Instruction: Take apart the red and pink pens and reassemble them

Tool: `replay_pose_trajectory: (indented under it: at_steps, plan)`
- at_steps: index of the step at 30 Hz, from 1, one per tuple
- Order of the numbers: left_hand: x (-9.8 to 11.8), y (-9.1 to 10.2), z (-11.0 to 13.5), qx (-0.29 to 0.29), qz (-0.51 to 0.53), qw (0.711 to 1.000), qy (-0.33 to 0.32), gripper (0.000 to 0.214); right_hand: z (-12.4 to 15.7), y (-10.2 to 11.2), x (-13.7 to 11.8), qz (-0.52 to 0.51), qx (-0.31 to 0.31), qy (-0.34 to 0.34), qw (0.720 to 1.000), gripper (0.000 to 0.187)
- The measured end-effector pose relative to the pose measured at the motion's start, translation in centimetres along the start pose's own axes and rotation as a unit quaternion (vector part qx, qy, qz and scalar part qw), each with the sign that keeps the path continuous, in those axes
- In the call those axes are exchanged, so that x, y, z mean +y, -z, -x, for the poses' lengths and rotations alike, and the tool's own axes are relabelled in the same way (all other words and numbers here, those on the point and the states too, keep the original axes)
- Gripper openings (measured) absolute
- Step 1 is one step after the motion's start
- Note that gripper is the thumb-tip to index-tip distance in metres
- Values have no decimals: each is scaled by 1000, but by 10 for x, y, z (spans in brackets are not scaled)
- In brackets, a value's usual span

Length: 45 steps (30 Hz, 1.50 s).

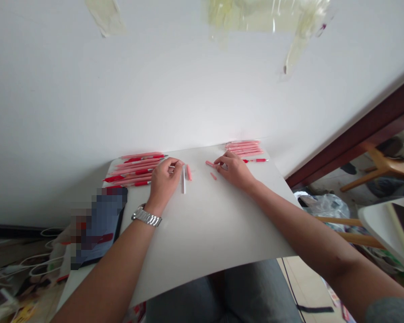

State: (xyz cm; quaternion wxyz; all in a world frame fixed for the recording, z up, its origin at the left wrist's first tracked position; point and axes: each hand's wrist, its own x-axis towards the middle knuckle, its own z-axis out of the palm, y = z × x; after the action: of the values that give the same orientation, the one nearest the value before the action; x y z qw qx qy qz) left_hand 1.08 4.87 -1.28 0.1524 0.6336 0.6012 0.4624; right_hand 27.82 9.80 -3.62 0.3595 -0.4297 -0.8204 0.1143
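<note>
My left hand (166, 179), with a metal watch (147, 216) on the wrist, has thumb and fingers pinched together; what they hold is too small to make out. Just right of its fingertips lie a white tube (184, 180) and a pink pen piece (189, 172). My right hand (234, 170) is closed on a short pink pen part (209, 163), which points left from its fingertips. Below that, a smaller pink piece (213, 176) rests on the white table (202, 229). Beside my left hand are several pink and red pens (134, 166) in a row.
A stack of pink sticks (244, 147) lies at the back right against the wall, with a red pen (257, 160) in front. A dark tablet-like device (103, 229), partly pixelated, lies at the left edge. A wooden stool (380, 166) stands off to the right.
</note>
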Motion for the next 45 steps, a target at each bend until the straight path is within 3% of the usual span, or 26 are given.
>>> replay_pose_trajectory:
  at_steps: [29,36,45]
  plan:
    - [0,-1,0,-1,22,1000,-20,19,0,5,-13,-20,-15,1,1000,7]
    - [7,-2,4,-18,9,996,-87,18,-1,6,-18,-46,-13,37,998,9]
    - [21,-3,12,-92,20,983,-160,18,-1,10,-26,-106,-32,103,989,16]
